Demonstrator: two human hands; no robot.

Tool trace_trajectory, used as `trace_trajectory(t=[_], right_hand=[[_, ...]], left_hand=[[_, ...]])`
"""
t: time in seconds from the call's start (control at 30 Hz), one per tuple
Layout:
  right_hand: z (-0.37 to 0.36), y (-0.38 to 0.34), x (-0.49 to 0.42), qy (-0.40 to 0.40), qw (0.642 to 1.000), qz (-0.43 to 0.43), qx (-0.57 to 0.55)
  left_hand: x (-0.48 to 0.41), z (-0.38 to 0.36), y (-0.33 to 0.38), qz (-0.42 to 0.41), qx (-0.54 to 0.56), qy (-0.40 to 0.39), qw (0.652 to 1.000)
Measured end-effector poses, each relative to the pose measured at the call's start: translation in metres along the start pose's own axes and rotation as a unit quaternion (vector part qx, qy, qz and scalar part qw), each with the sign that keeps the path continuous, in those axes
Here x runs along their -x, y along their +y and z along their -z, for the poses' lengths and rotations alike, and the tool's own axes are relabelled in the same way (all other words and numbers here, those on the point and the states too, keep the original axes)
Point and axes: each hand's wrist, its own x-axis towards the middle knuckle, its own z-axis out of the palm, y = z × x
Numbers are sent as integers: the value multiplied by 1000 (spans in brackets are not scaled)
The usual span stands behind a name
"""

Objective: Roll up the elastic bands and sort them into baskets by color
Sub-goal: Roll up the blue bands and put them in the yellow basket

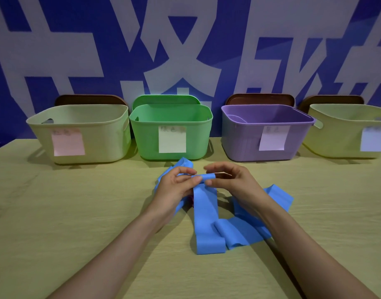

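Note:
A long blue elastic band (204, 212) lies in loose folds on the wooden table (55, 223), with one end lifted. My left hand (176, 184) and my right hand (232, 182) pinch that end between thumbs and fingers, where a small tight roll (206, 176) has formed. More blue band spreads out behind my left hand (185, 162) and under my right forearm (278, 195). A bit of dark purple shows beneath the band near my left wrist (191, 199).
Four baskets stand in a row at the back: beige with a pink note (77, 117), green with a pale note (171, 117), purple with a lilac note (265, 119), beige with a bluish note (349, 119). Lids lean behind them against the blue-and-white wall.

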Motion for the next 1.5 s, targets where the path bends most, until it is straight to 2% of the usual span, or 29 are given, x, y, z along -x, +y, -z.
trace_trajectory(t=[0.2, 0.4, 0.73, 0.97, 1.27, 1.5], right_hand=[[0, 0, -1, -4, 999, -42, 16], [0, 2, -2, 22, 999, -25, -12], [0, 3, -1, 8, 999, -32, -22], [-1, 2, 0, 5, 1000, -19, 7], [-1, 2, 1, -7, 1000, -12, 25], [-1, 2, -2, 43, 999, -9, -13]], left_hand=[[1, 1, 0, -20, -1, 7, 1000], [3, -3, -1, 21, -7, -23, 999], [3, 1, 1, -12, -35, -1, 999], [3, -2, 3, 8, 2, -7, 1000], [0, 1, 0, -15, -1, 18, 1000], [1, -1, -2, 45, 13, -19, 999]])
